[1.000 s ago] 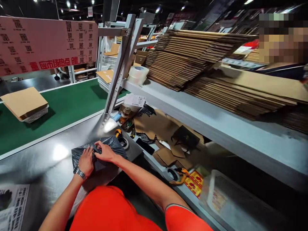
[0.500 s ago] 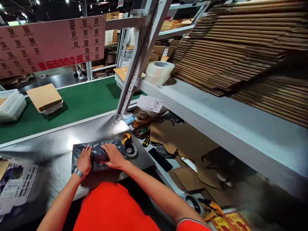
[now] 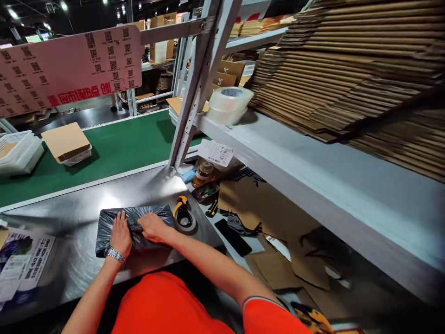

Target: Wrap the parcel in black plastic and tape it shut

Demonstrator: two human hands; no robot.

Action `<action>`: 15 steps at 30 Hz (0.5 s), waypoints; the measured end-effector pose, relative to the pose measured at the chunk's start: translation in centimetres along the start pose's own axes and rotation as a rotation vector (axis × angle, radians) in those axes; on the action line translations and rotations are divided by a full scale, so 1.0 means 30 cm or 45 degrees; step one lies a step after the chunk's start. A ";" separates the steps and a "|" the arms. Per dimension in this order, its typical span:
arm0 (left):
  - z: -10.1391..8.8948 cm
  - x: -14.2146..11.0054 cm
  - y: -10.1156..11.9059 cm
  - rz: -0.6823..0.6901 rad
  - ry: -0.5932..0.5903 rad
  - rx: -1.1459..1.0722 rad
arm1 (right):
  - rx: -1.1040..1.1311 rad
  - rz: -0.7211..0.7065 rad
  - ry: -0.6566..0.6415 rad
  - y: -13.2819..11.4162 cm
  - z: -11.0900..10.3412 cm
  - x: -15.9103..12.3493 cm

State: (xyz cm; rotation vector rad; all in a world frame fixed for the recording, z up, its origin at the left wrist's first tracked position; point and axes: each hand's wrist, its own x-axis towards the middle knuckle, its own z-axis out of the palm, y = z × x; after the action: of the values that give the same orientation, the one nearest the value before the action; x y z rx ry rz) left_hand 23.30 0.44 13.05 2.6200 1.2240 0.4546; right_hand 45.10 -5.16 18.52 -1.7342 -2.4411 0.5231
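Both hands press flat on a dark plastic mailer bag [image 3: 134, 225] lying on the steel worktop [image 3: 83, 208], close to its near edge. The left hand [image 3: 120, 234], a metal watch [image 3: 116, 254] on its wrist, lies palm down with fingers spread over the left half of the bag. The right hand [image 3: 153, 227] covers the middle, fingers curled a little on a fold of the film; whether they pinch that fold or only press it is hard to tell from here. Neither hand lifts the bag.

Just beside the bag's right end sits a yellow and black tape dispenser [image 3: 183, 214], near the worktop's right edge. At the worktop's left end lie printed paper sheets [image 3: 24, 262]. Beyond the far edge runs a green conveyor belt [image 3: 114, 144] carrying a white tray with brown cardboard [image 3: 66, 143]. A roll of clear tape [image 3: 228, 104] stands on the shelf [image 3: 313, 171] to the right, next to stacked flat cartons [image 3: 347, 79].

To flatten the film well, it seems wise to hold the left palm as an anchor and stroke the right outward, driving air and creases toward the bag's open end.
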 end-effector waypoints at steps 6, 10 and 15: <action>0.021 -0.006 0.059 0.023 0.016 -0.027 | 0.008 0.062 -0.007 -0.023 0.002 0.042; 0.036 -0.012 0.099 0.008 -0.032 -0.099 | -0.006 0.136 -0.018 -0.037 -0.019 0.050; 0.031 0.002 0.110 -0.048 -0.061 -0.234 | 0.000 0.181 -0.019 -0.045 -0.053 0.055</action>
State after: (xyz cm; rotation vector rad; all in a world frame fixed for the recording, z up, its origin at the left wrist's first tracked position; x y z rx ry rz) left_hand 26.00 -1.65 13.25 2.4355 1.1564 0.4706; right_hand 43.76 -3.67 20.28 -1.9204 -2.3391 0.5514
